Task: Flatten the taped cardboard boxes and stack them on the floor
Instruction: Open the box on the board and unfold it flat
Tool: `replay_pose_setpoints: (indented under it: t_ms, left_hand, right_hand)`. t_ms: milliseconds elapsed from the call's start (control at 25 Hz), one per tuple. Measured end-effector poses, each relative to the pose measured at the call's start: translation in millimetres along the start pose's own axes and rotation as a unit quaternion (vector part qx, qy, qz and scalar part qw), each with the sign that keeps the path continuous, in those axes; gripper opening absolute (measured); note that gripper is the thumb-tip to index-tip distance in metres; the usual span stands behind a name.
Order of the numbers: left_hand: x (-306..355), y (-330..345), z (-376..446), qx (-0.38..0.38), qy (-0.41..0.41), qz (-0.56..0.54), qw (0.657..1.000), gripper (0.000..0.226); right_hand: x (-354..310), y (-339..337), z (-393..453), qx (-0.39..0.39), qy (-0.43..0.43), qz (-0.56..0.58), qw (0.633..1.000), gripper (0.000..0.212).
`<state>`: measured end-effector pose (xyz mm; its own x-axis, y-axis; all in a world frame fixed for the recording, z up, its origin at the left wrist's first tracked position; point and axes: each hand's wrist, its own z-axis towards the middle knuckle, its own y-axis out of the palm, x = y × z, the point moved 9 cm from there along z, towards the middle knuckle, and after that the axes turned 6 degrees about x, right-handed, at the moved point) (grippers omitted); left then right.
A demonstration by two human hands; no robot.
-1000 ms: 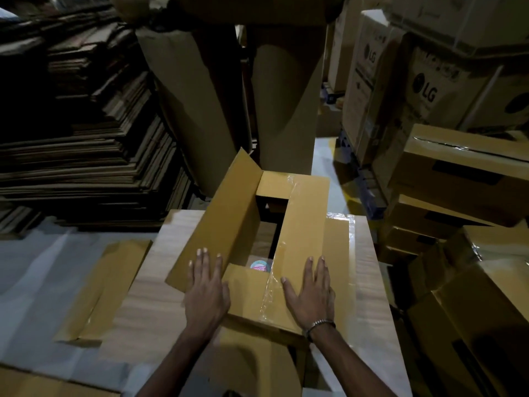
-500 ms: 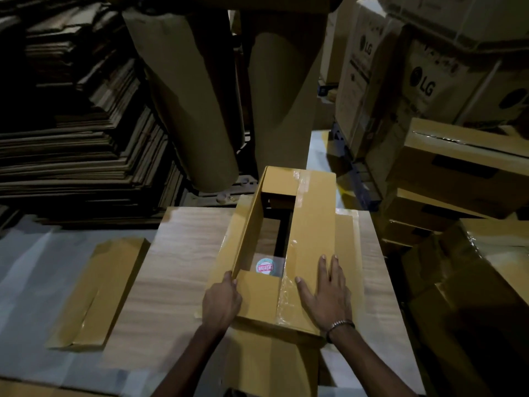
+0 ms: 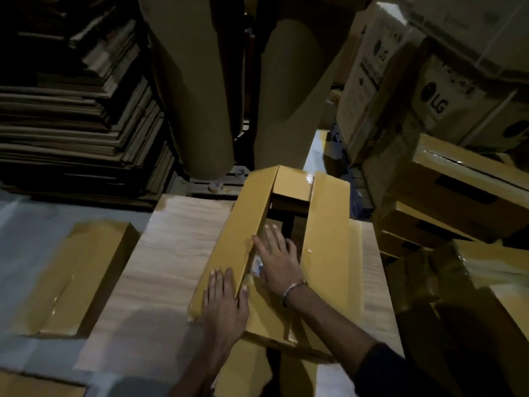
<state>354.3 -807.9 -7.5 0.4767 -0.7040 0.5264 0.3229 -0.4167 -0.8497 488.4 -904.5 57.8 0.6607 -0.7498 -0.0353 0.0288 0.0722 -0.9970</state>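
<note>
A: We see the yellow cardboard box (image 3: 329,239) on the pale wood-grain table (image 3: 177,253), its top open between our hands, glossy tape on its right flap. What's inside?

B: Only a small round sticker (image 3: 258,267), partly hidden under our right hand (image 3: 279,260), which reaches in with fingers straight, holding nothing.

A: Our left hand (image 3: 224,300) lies flat, fingers spread, on the long left flap (image 3: 243,239), thumb over its edge.

B: Left of it, 1 flattened box (image 3: 77,277) lies flat.
</note>
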Motion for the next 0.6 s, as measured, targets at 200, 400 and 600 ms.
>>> replay_pose_setpoints:
  t_ms: [200,400,600]
  left_hand:
    - [-3,0,0,0.004,-0.039,-0.020,0.999,0.072]
    - [1,-2,-5,0.031,-0.049,-0.119,0.991,0.047]
    - [6,-11,-7,0.051,-0.042,-0.068,0.995,0.047]
  right_hand:
    - [2,33,76,-0.066,-0.203,-0.108,0.971,0.085]
    - [16,46,114,-0.051,-0.366,-0.107,0.923,0.044]
    - [25,35,163,-0.069,-0.397,-0.151,0.903,0.058]
